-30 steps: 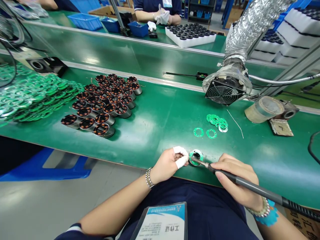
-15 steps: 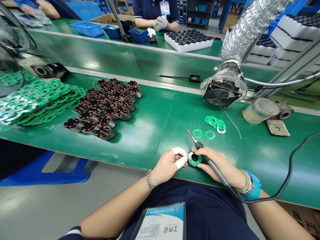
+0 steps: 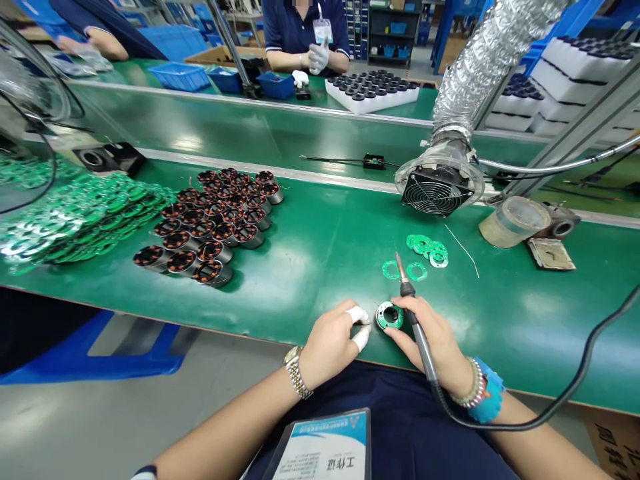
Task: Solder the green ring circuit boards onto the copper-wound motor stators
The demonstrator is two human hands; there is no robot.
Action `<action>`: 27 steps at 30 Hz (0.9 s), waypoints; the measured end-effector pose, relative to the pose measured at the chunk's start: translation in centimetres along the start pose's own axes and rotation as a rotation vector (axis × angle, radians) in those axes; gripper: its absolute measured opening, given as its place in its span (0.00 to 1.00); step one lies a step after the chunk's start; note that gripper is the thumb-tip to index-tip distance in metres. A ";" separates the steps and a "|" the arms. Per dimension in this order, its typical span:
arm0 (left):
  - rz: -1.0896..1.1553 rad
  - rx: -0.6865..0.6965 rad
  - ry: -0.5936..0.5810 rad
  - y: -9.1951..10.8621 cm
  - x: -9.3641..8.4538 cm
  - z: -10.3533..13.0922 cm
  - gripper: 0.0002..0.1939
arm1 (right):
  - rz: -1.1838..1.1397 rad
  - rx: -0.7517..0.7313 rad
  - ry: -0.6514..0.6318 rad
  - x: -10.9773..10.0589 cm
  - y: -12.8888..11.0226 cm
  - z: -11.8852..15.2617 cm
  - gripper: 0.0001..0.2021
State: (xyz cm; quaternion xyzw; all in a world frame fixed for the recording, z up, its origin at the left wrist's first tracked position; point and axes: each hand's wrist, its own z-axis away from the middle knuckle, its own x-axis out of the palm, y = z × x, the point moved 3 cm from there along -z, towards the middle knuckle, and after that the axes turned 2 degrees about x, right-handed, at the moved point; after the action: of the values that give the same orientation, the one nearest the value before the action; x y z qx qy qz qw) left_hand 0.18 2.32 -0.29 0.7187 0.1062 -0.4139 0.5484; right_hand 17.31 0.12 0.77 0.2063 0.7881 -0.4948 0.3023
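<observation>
My right hand [image 3: 437,340] is closed around a soldering iron [image 3: 419,333], whose bare tip points away from me. Its thumb and index finger also grip the sides of a motor stator with a green ring-shaped circuit board [image 3: 389,315] on top. Just left of this board, my left hand [image 3: 337,333] is curled, white covers on its thumb and index finger, the tips drawn close together. Anything between those tips is too small to make out. Beyond the iron lie loose ring boards [image 3: 417,271] and a small overlapping pile of them [image 3: 427,248].
Copper-wound stators [image 3: 213,220] stand in rows left of centre, beside stacked green boards [image 3: 85,213]. A fan on a foil duct [image 3: 437,193] hangs at the back right. Solder wire [image 3: 463,250] and a round tub [image 3: 515,221] lie right. A co-worker [image 3: 306,37] sits opposite.
The soldering iron has swung more upright, its tip moving right over the loose boards. My left hand has drawn slightly left, away from the board. The opposite co-worker's gloved hands have shifted.
</observation>
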 end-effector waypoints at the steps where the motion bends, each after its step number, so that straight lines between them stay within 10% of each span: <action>1: 0.013 0.043 0.026 0.1 -0.4 0.0 0.03 | 0.000 -0.001 0.001 0.0 0.0 0.0 0.17; 6: 0.292 0.127 0.021 0.0 -0.6 -0.4 0.02 | -0.003 -0.006 0.008 -0.1 0.0 0.1 0.17; 13: 0.916 -0.292 0.016 -0.4 1.4 -1.6 0.07 | -0.006 -0.002 0.008 -0.1 0.1 0.3 0.18; 27: 0.915 -0.298 -0.127 0.0 1.0 -2.2 0.08 | -0.134 -0.159 -0.032 -0.4 -1.5 -3.2 0.09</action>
State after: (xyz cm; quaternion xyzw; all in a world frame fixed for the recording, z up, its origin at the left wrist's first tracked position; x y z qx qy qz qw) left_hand 1.90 3.96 -0.85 0.5784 -0.1965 -0.1535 0.7767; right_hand 15.76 2.38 3.10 0.1209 0.8320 -0.4531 0.2964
